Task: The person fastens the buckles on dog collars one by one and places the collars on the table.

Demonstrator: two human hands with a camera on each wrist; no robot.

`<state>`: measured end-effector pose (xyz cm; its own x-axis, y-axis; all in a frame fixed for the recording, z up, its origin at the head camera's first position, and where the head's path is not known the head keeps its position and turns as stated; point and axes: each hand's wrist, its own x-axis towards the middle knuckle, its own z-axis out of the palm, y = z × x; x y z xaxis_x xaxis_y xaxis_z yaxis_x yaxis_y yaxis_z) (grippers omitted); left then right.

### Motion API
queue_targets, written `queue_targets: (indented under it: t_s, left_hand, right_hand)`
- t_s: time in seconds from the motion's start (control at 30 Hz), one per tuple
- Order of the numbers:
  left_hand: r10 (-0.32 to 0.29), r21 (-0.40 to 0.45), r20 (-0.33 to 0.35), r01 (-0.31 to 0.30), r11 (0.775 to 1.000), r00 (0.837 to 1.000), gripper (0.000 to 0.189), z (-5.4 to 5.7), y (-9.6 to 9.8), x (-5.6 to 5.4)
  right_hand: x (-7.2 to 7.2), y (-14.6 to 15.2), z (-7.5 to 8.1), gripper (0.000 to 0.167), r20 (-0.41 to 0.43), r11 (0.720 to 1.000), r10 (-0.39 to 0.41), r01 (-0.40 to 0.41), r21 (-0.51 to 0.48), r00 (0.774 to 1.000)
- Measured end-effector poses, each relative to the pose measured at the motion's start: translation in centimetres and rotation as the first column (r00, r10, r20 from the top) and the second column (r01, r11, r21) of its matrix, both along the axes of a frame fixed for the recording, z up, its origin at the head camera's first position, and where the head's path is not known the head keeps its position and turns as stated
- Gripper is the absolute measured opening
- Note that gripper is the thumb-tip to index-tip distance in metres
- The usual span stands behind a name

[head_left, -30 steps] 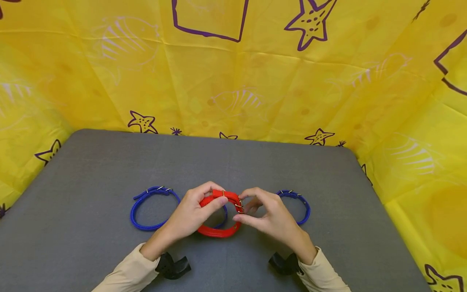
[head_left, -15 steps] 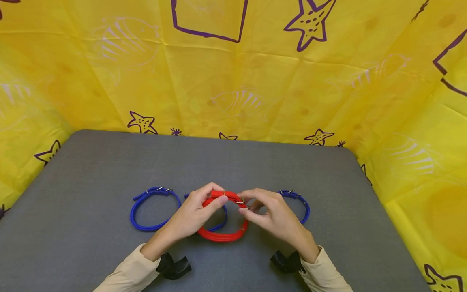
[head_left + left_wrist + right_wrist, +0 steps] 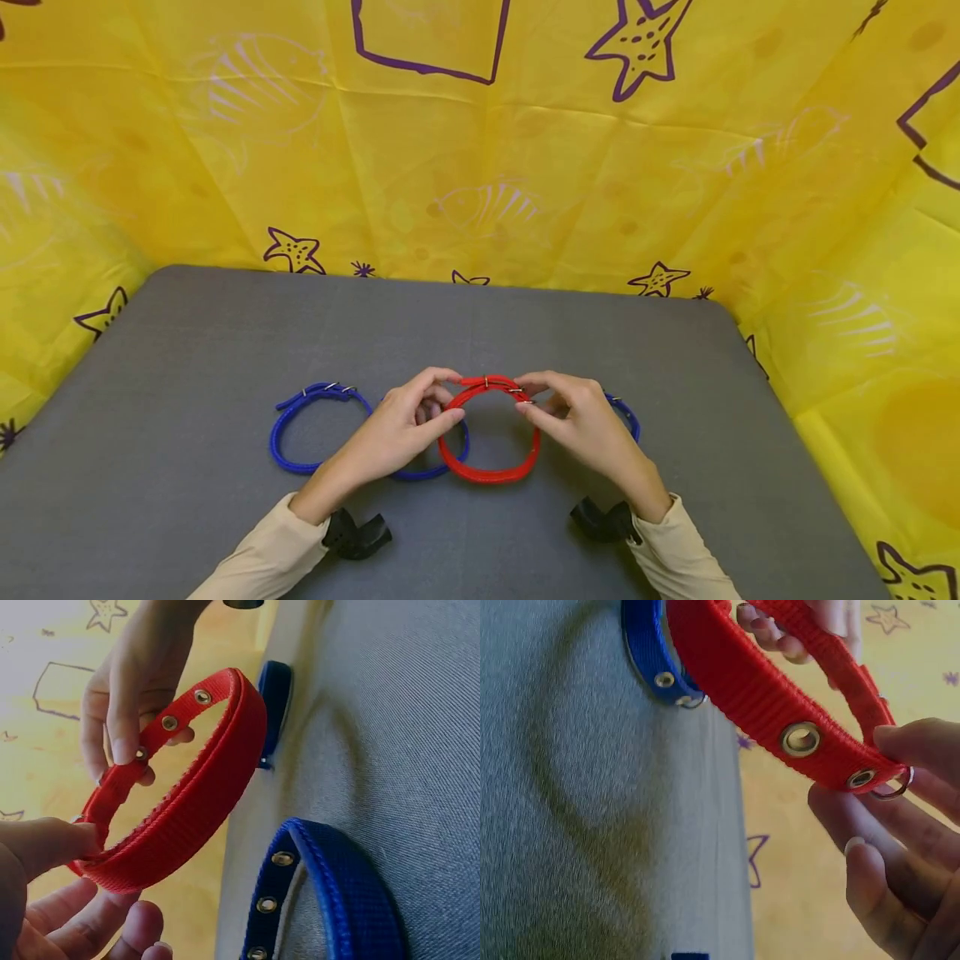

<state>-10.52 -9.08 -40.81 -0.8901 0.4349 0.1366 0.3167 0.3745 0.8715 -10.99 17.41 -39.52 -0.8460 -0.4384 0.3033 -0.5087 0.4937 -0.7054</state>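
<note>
A red buckled collar (image 3: 491, 477) forms a loop raised off the table, held between both hands. My left hand (image 3: 405, 425) pinches its left side between thumb and fingers. At the right, near the metal buckle and D-ring, my right hand (image 3: 581, 417) pinches the strap. Metal eyelets run along the red collar (image 3: 225, 772) in the left wrist view. The right wrist view shows the ring (image 3: 896, 786) beside the right fingers. Behind the left hand lies a blue collar (image 3: 423, 475), partly hidden.
Another blue collar (image 3: 277, 446) lies on the grey table (image 3: 480, 333) at the left. A third blue collar (image 3: 628, 417) is mostly hidden behind the right hand. Yellow patterned cloth (image 3: 480, 150) encloses the table's back and sides.
Both hands have shifted right and slightly away from me with the red collar. Its loop now faces the head camera more fully, and more of the middle blue collar shows.
</note>
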Motion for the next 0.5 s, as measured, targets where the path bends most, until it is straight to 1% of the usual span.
queue_targets:
  t_s: [0.13,0.27,0.43,0.5]
  left_hand:
    - [-0.027,-0.032,-0.008,0.027,0.999,1.0,0.044,-0.3,0.0,-0.1]
    - [-0.065,-0.097,-0.02,0.063,0.993,0.998,0.049,-0.8,0.1,-0.1]
    - [-0.104,-0.214,-0.04,0.093,0.972,0.994,0.055,-1.2,0.2,0.2]
    - [-0.113,-0.244,-0.048,0.098,0.965,0.992,0.056,-1.3,0.3,0.2]
  right_hand:
    - [-0.4,0.4,-0.1,0.026,0.045,0.999,-0.042,0.04,0.036,0.998]
    - [-0.7,0.7,-0.2,0.025,0.084,0.996,-0.073,0.068,0.063,0.994]
    - [-1.0,1.1,-0.3,0.024,0.125,0.992,-0.096,0.085,0.089,0.988]
    - [-1.0,1.3,-0.4,0.025,0.14,0.992,-0.093,0.079,0.103,0.986]
